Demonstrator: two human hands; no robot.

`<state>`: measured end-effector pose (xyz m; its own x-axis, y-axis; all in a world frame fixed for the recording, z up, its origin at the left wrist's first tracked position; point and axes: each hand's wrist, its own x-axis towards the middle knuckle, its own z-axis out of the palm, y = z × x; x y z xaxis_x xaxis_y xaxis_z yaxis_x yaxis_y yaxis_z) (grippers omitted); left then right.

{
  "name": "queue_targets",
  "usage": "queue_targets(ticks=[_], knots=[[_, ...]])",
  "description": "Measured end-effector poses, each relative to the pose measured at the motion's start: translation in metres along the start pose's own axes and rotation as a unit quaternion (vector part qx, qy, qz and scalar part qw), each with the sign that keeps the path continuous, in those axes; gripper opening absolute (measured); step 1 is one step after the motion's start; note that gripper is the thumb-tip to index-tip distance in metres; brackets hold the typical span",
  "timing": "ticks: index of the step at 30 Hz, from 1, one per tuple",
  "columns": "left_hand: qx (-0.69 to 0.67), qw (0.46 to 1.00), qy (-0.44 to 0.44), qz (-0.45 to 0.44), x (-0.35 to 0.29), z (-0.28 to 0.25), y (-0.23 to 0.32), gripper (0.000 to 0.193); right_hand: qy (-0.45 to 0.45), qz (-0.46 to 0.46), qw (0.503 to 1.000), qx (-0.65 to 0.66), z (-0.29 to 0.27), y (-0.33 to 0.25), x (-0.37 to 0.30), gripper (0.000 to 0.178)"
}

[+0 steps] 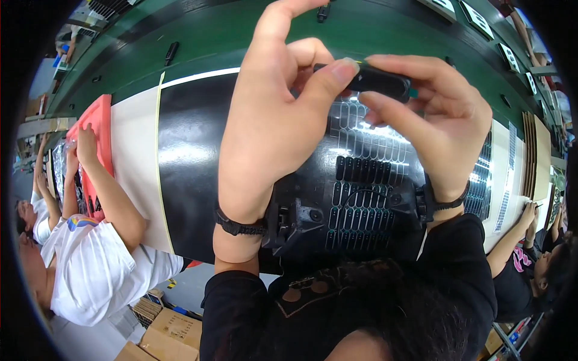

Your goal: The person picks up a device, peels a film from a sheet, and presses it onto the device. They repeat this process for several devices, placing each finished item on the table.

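Observation:
A small black, rounded, elongated device (385,83) is held up above the work mat between my two hands. My left hand (271,114) presses its thumb on the left end, its index finger stretched away toward the far side. With thumb and fingers, my right hand (448,114) pinches the right part, where a small green tab (413,93) sticks out. Below lies a clear sheet of oval, dark-edged stickers (361,219), several rows of them, on the black mat (195,150). Wrist-worn black devices partly cover the sheet.
A green conveyor belt (211,42) runs along the far side, carrying small black devices (172,53). At the left, a co-worker in white (90,265) reaches into a red tray (102,132). Another person in black (521,271) works at the right, near stacked cardboard (534,156).

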<state>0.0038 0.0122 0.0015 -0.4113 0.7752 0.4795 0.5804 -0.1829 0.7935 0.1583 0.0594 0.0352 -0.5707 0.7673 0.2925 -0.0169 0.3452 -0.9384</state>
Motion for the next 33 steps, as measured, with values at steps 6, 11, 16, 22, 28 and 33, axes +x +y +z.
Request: queue_targets(ticks=[6, 11, 16, 22, 28, 33], knots=[[0.064, 0.998, -0.013, 0.026, 0.009, 0.003, -0.009, 0.037, -0.119, 0.102, 0.986, -0.052, -0.026, 0.049, 0.055, 0.028], [0.066, 0.994, 0.069, -0.048, 0.018, -0.031, 0.0, 0.023, -0.13, -0.18, 0.906, -0.361, -0.047, 0.162, 0.135, 0.037], [0.02, 0.996, 0.012, -0.084, 0.016, -0.031, 0.005, 0.018, -0.303, -0.059, 0.936, -0.171, -0.019, 0.224, 0.22, 0.039], [-0.058, 0.995, 0.004, -0.083, 0.011, -0.035, 0.004, 0.015, -0.285, -0.106, 0.887, -0.347, 0.003, 0.214, 0.214, 0.028], [-0.025, 0.995, -0.024, -0.092, 0.013, -0.06, 0.005, 0.016, -0.234, -0.04, 0.898, -0.37, 0.017, 0.131, 0.168, 0.033], [-0.084, 0.993, 0.054, -0.057, 0.02, -0.067, 0.001, 0.011, -0.205, -0.063, 0.887, -0.409, 0.058, 0.179, 0.199, 0.028]])
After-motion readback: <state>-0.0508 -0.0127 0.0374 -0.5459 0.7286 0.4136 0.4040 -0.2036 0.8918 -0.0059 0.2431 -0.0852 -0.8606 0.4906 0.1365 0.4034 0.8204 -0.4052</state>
